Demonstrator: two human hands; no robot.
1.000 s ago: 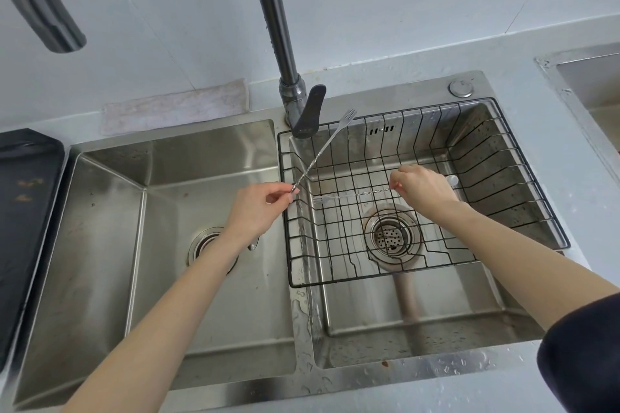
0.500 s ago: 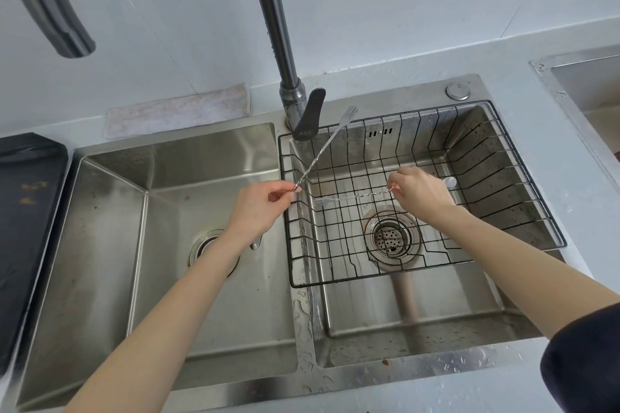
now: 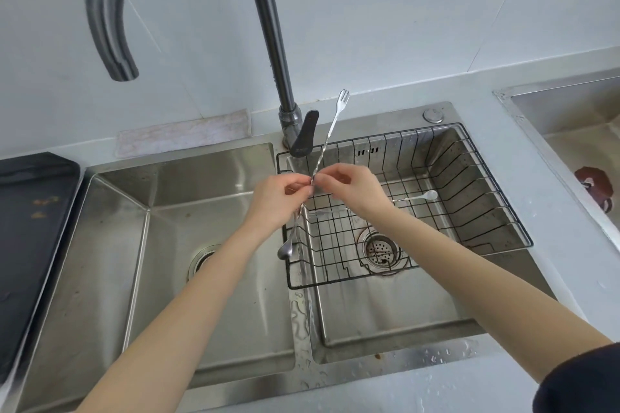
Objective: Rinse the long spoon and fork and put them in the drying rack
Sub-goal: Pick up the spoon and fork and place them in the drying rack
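Note:
The long fork [image 3: 330, 131] has a twisted silver handle; its tines point up and back beside the faucet lever, and its rounded tail hangs over the divider between the basins. My left hand [image 3: 276, 199] pinches its middle. My right hand [image 3: 354, 188] pinches the same handle just to the right, fingertips nearly touching the left's. The long spoon [image 3: 419, 197] lies flat in the black wire drying rack [image 3: 469, 178], bowl to the right, handle partly hidden under my right wrist.
The rack sits in the right basin over the drain strainer [image 3: 380, 250]. The left basin [image 3: 161, 228] holds nothing. The tall faucet [image 3: 268, 27] arches left with no water running. A black tray [image 3: 30, 228] lies far left, and another sink [image 3: 583, 131] far right.
My right hand let go of the spoon, now lying in the rack, and moved left onto the fork handle. The fork stands more upright, and my view has tilted upward.

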